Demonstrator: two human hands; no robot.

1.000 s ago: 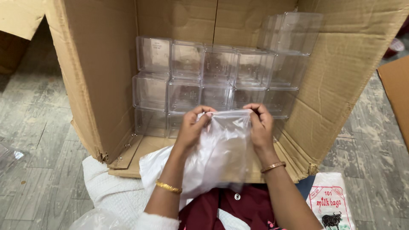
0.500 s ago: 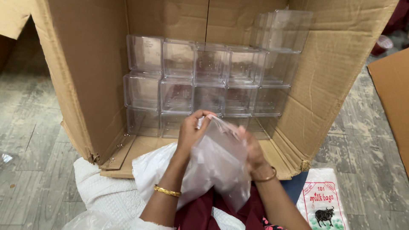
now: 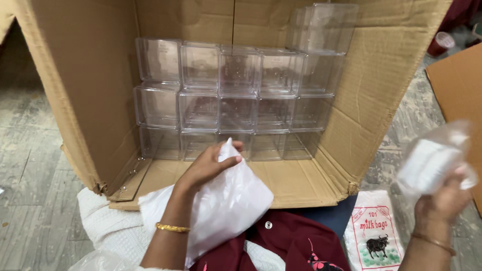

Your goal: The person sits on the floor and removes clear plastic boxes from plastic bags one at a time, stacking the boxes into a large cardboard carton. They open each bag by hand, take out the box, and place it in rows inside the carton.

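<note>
My left hand (image 3: 208,165) pinches the white plastic bag (image 3: 226,203) near centre; my right hand (image 3: 444,203) grips a clear wrapped box (image 3: 432,160) far right.

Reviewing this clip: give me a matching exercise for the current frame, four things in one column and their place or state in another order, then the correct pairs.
Things:
1. left hand
2. right hand
3. clear plastic boxes
4. printed packet

Places or states:
A. stacked in rows at the back of the cardboard carton
B. lying flat on the floor beside the carton's right flap
C. pinching the top of a white plastic bag over the lap
D. raised off to the side, holding a blurred clear item

Pairs: 1-C, 2-D, 3-A, 4-B
</note>
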